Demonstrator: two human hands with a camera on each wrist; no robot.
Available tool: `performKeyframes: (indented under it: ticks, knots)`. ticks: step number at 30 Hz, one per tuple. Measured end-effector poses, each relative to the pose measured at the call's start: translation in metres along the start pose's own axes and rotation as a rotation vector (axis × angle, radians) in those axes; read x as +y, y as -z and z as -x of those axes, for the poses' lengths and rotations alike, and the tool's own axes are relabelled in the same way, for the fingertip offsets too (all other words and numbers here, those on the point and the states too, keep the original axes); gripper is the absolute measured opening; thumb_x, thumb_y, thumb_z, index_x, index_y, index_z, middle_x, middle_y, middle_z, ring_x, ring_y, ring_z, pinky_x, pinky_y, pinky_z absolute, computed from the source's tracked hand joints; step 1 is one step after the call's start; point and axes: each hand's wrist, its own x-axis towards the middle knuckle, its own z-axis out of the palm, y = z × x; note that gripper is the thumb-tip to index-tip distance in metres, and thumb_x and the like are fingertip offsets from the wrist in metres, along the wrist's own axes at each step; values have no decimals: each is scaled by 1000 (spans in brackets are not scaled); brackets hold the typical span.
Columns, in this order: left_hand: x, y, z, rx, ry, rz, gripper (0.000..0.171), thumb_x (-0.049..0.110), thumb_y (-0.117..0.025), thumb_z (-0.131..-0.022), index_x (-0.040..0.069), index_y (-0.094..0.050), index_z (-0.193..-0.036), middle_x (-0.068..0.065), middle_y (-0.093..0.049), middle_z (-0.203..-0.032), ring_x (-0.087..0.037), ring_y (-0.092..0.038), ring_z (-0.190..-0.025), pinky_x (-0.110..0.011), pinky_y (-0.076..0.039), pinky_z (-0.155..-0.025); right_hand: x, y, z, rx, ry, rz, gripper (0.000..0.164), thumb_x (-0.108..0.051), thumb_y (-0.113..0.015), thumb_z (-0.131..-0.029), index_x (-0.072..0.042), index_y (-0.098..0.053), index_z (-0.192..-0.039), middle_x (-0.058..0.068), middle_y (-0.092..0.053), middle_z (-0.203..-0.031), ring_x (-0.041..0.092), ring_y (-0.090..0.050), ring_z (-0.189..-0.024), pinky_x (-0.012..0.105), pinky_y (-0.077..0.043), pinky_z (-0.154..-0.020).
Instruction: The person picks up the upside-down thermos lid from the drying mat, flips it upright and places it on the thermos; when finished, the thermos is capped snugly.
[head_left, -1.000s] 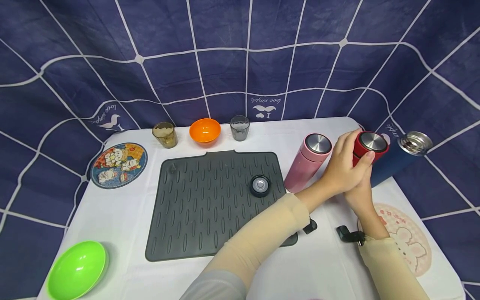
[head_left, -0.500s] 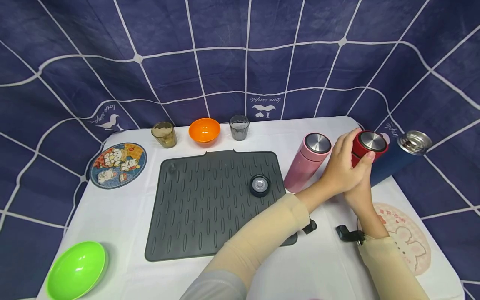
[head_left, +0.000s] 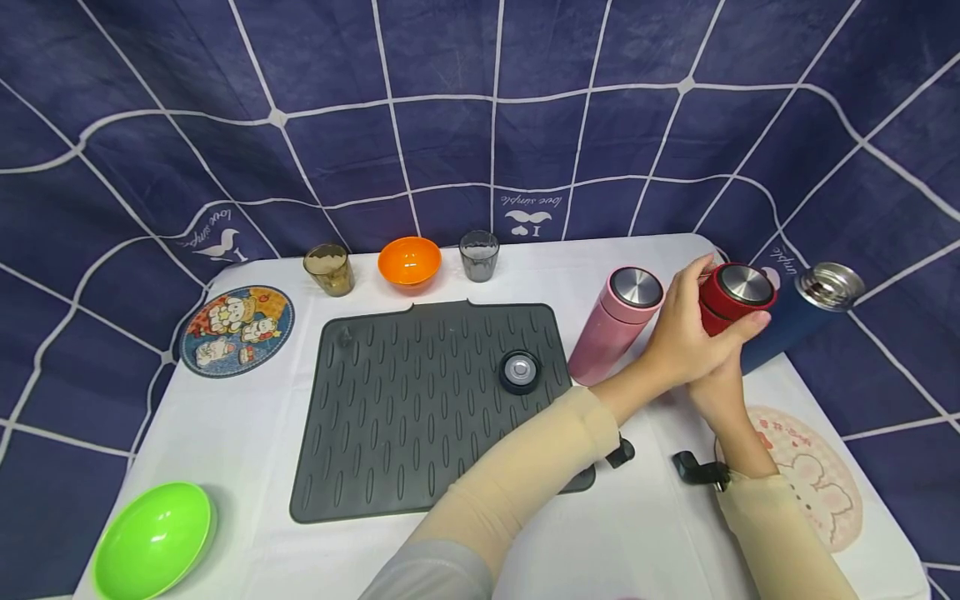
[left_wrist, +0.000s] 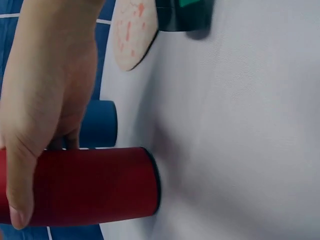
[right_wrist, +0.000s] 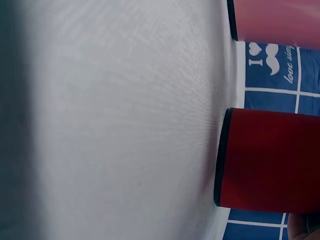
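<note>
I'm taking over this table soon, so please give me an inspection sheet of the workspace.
Surface: white cloth-covered table; grey ridged rectangular mat.
Job's things: red cylindrical flask, metal-topped; open blue cylindrical metal-necked flask; pink cylindrical flask, metal-topped; round black cap on the mat.
Clutter: round orange bowl; round green bowl; brown translucent tumbler; grey translucent tumbler; round blue-orange cartoon coaster; round pink rabbit coaster.
Grippers: left hand around the red flask near its top; right hand holds its body.
Cables: nothing seen.
Surroundings: navy fabric with white grid lines.
</note>
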Motion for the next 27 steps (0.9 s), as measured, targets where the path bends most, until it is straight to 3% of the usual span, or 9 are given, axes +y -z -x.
performKeyframes:
  ticks: [3, 6, 9, 12, 16, 21, 23, 27]
  knots:
    - [2, 0, 1, 7, 39, 19, 77, 40, -72, -80, 15, -27, -137, 2, -43, -130, 1, -40, -120, -7, -32, -97, 0, 0, 1, -2, -14, 9, 52, -5, -63, -84, -9, -40, -131, -24, -51, -102, -5, -49, -99, 8, -35, -86]
    - [0, 0, 1, -10, -14, -37, 66, 34, -62, -88, 11, -27, -139, -3, -43, -134, -5, -40, -125, -10, -28, -103, 0, 0, 0, -9, 22, -15, 69, -4, -65, -83, -13, -28, -140, -18, -47, -120, -3, -44, -113, 8, -33, -94]
    - [-2, -1, 0, -12, -65, -65, 62, 29, -56, -92, 8, -27, -143, -8, -41, -140, -10, -36, -131, -14, -23, -109, 0, 0, -1, -10, 46, -41, 76, -3, -66, -81, -16, -24, -143, -14, -41, -129, 0, -40, -120, 9, -31, -99]
    - [-1, -1, -1, 4, -30, -23, 70, 34, -65, -86, 11, -28, -141, -4, -41, -137, -5, -37, -129, -11, -27, -105, 0, 0, 0, -1, 12, -7, 57, -3, -64, -83, -13, -38, -133, -18, -51, -112, -3, -47, -105, 10, -35, -90]
    - [1, -2, -1, 8, 19, -4, 77, 40, -72, -80, 13, -27, -136, 0, -41, -132, -1, -38, -123, -8, -30, -99, -1, 0, 1, 0, -23, 20, 46, -7, -62, -86, -10, -42, -127, -23, -52, -100, -5, -49, -96, 8, -35, -84]
    - [0, -1, 2, -22, -35, -57, 64, 32, -59, -90, 10, -25, -140, -7, -39, -135, -8, -37, -126, -12, -26, -105, 0, 0, -1, -5, 19, -16, 71, -7, -65, -85, -13, -23, -143, -16, -41, -127, -2, -39, -118, 7, -31, -97]
    - [0, 0, 1, -8, -35, -56, 67, 34, -63, -87, 11, -28, -139, -6, -41, -135, -7, -38, -126, -11, -28, -104, 0, 1, -1, 1, 6, 0, 65, -6, -65, -84, -11, -30, -139, -18, -45, -120, -2, -43, -112, 8, -32, -93]
    - [4, 0, -1, 12, 27, -60, 78, 45, -75, -76, 16, -33, -136, 3, -43, -131, 1, -39, -121, -7, -32, -97, -2, 0, 1, -1, -44, 53, 46, -6, -62, -85, -4, -43, -127, -25, -49, -99, -6, -47, -96, 8, -33, -84]
